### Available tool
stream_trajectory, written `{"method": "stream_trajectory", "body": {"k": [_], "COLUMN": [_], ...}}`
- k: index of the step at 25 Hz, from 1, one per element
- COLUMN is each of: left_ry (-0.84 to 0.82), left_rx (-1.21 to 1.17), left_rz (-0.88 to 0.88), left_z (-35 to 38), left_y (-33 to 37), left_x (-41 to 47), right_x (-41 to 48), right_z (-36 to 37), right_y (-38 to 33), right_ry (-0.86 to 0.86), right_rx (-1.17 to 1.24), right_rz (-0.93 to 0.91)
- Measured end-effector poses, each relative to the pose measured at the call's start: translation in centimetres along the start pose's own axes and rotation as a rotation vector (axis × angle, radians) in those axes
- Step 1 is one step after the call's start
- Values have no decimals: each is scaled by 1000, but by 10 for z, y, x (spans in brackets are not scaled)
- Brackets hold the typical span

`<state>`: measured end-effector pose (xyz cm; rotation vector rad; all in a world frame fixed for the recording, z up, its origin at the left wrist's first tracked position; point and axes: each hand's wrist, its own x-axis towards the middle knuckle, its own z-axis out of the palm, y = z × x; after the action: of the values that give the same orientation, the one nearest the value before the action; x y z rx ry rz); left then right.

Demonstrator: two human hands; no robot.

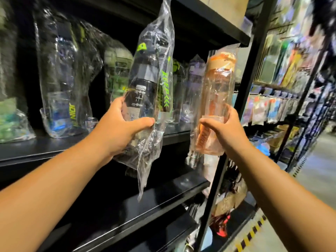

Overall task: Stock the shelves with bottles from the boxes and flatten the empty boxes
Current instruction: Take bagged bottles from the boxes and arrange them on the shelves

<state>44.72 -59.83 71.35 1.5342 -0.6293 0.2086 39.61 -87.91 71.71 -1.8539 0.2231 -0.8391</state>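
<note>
The left hand [121, 128] is raised on an outstretched arm in front of the black shelf [36, 150], where other bagged bottles [61, 84] stand upright further left. Its fingers and thumb are curled round the lower part of a black bottle [145, 82] in a clear bag, held in the air and tilted a little to the right. The right hand [225, 131], also raised, grips the lower part of an orange bottle [216, 91] in its bag, nearly upright, just beside the shelf's black post [249, 73].
</note>
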Motion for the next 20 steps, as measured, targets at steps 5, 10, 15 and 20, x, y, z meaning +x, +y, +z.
{"method": "stream_trajectory", "body": {"k": [5,10,15,20], "left_ry": [77,139,270,363], "left_rx": [-20,14,94,195], "left_rz": [31,63,107,125], "left_z": [38,92,129,150], "left_y": [-10,-18,-30,-49], "left_x": [25,57,78,90], "right_x": [65,127,157,159], "right_z": [-2,-11,-17,-1], "right_y": [27,51,59,91], "right_ry": [-19,-77,-131,-144], "right_rx": [41,102,222,145], "right_rz": [-42,-56,-181,-203]}}
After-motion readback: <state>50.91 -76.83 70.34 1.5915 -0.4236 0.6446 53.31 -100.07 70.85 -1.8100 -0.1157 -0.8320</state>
